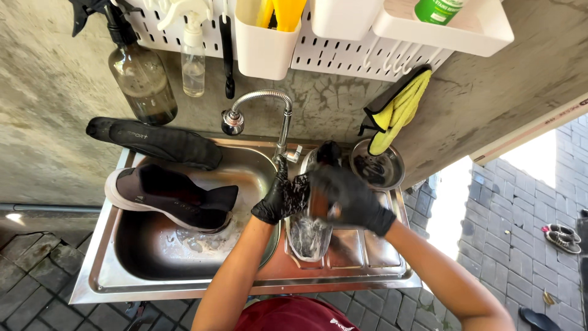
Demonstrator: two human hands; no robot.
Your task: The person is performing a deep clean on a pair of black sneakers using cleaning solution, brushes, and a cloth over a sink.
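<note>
Head view: left hand [283, 197], black-gloved, clasps soapy insole [309, 236] lying on drainboard right of sink [184, 251]. Right hand [349, 197] closed around blurred brush. Insole pale, foam-covered, wet. Shoe [168, 196] rests in sink.

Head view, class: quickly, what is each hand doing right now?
Left hand: closed on the soapy shoe.
Right hand: closed on a brush, blurred.

A green bottle with a white label [438, 9] is standing on the white shelf [484, 30], up and right of the faucet [269, 104].
</note>
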